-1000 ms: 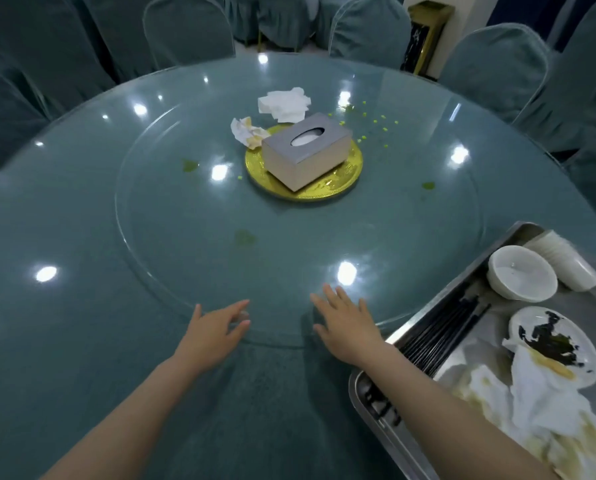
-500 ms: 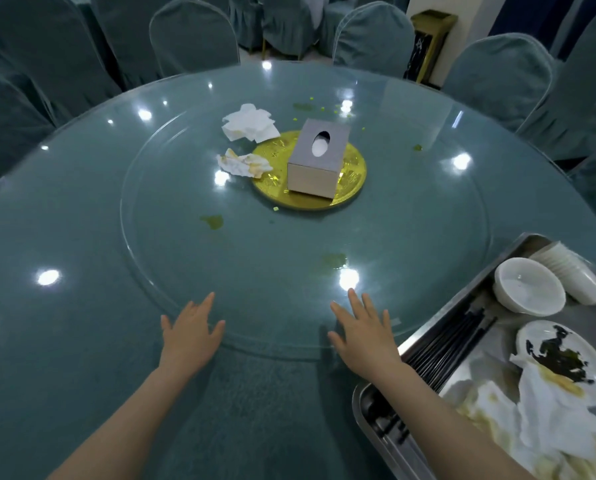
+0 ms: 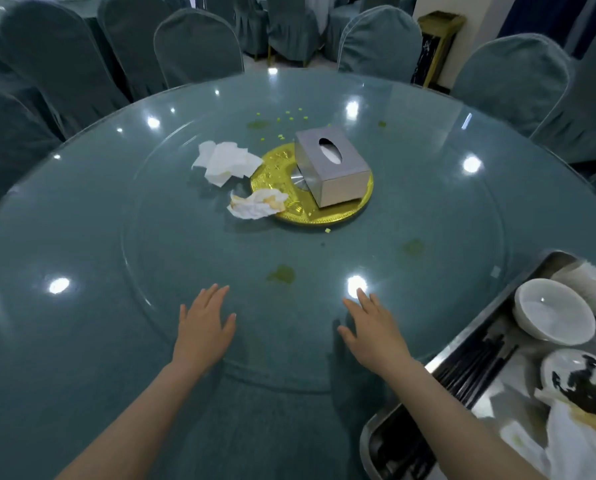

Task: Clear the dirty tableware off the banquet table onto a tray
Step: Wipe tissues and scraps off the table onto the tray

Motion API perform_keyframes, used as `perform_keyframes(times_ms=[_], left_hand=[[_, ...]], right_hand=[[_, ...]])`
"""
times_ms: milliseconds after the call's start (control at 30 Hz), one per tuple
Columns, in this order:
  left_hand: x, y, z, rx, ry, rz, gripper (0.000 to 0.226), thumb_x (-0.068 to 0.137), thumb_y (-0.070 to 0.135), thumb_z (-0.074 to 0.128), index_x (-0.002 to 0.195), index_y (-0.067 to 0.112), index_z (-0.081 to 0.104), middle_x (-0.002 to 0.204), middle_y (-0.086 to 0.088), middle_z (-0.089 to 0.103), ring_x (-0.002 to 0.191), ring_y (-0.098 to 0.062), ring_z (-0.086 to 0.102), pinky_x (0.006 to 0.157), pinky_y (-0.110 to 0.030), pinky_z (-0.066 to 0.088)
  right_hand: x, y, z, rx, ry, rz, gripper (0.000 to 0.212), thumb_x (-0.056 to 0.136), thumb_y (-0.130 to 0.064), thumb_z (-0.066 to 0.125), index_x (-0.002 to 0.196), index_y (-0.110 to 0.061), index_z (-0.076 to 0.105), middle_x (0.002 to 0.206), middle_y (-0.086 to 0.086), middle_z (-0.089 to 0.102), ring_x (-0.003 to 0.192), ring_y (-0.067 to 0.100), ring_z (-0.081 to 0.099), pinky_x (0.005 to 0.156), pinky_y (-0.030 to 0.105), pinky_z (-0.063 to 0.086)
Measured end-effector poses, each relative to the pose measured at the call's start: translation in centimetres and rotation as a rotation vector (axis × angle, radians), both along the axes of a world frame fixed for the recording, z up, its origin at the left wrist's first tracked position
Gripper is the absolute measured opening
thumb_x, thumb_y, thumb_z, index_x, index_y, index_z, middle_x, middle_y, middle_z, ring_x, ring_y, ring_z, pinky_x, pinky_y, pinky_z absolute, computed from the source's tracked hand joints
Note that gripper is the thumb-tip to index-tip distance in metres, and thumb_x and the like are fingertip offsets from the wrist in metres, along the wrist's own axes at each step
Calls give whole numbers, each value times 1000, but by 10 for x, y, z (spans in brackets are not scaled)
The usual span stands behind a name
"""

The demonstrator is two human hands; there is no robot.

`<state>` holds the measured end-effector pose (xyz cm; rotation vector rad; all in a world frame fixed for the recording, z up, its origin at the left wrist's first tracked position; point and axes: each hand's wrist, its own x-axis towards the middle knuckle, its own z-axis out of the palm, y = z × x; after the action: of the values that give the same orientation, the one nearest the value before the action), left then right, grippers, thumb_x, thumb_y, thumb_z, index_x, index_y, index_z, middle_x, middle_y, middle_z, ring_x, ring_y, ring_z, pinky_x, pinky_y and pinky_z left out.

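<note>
Both grips lie flat with fingers extended, holding nothing: left hand (image 3: 204, 325) and right hand (image 3: 372, 329) press the glass turntable (image 3: 185, 244) near its front edge. Two used napkins (image 3: 227, 162) lie beside the gold plate (image 3: 289, 206). Tray (image 3: 459, 351) sits at counter right, holding a bowl (image 3: 552, 315).

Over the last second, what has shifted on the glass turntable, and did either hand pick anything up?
The glass turntable has turned: the crumpled white napkins and the stained one swung round the gold plate towards the person, and the silver tissue box rotated. Left hand and right hand stay flat on it, holding nothing. The steel tray is unchanged.
</note>
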<state>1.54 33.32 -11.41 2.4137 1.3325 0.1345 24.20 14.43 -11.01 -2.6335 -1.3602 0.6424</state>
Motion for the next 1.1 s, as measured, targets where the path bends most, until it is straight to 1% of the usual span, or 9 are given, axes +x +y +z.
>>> perform_keyframes(times_ms=[300, 400, 533, 700, 833, 933, 1000, 1067, 1100], left_hand=[[57, 67, 3, 28, -18, 9, 68, 93, 29, 54, 151, 17, 21, 159, -7, 14, 146, -25, 12, 117, -46, 10], [70, 92, -1, 28, 0, 25, 87, 86, 39, 63, 152, 23, 10, 160, -6, 3, 147, -26, 7, 116, -49, 10], [69, 136, -3, 7, 124, 120, 120, 69, 57, 74, 151, 31, -9, 159, -10, -12, 146, -33, 0, 114, -56, 10], [78, 170, -5, 20, 255, 66, 134, 55, 69, 75, 144, 43, -22, 156, -7, -25, 145, -37, -7, 112, -62, 11], [86, 158, -21, -167, 389, 39, 130, 52, 80, 67, 132, 55, -32, 151, 0, -38, 141, -37, -24, 107, -70, 2], [95, 138, -31, -255, 375, 49, 126, 48, 84, 65, 122, 64, -36, 148, 2, -42, 138, -42, -30, 101, -75, -1], [101, 125, -30, -273, 382, 68, 127, 46, 85, 63, 126, 62, -33, 148, 1, -42, 137, -44, -29, 99, -77, 0], [105, 114, -27, -266, 382, 77, 127, 47, 87, 61, 131, 59, -30, 150, 0, -39, 137, -45, -28, 100, -76, 0], [107, 108, -25, -255, 381, 81, 126, 48, 87, 60, 135, 56, -27, 152, 0, -36, 138, -45, -26, 101, -76, 1]], right_hand=[[61, 101, 13, 155, 71, 40, 58, 100, -35, 42, 152, -22, 21, 162, 0, 7, 148, 20, 2, 118, 35, 12], [70, 133, 9, 159, 108, 97, 60, 99, -34, 43, 153, -27, 17, 162, -2, 5, 148, 19, 3, 117, 36, 16], [81, 163, -5, 156, 109, 175, 62, 97, -37, 48, 151, -32, 17, 162, -3, 2, 148, 20, 0, 115, 43, 26], [101, 191, -21, 146, 114, 215, 61, 98, -43, 42, 151, -37, 14, 162, -2, -6, 148, 26, -7, 117, 45, 16], [109, 186, -35, 142, -28, 204, 50, 100, -39, 39, 148, -32, 28, 162, 3, 7, 147, 29, 3, 117, 42, 14], [117, 176, -39, 216, -99, 209, 43, 98, -22, 47, 141, -24, 43, 157, 1, 27, 143, 25, 21, 111, 35, 25], [120, 172, -36, 258, -131, 210, 36, 96, -13, 47, 130, -20, 53, 150, -1, 38, 135, 24, 33, 99, 31, 32], [118, 166, -31, 287, -106, 154, 36, 93, -5, 45, 124, -18, 59, 146, -2, 43, 130, 23, 38, 88, 31, 34], [116, 162, -29, 294, -96, 136, 38, 92, -3, 45, 123, -17, 60, 146, -2, 44, 130, 23, 38, 87, 31, 35]])
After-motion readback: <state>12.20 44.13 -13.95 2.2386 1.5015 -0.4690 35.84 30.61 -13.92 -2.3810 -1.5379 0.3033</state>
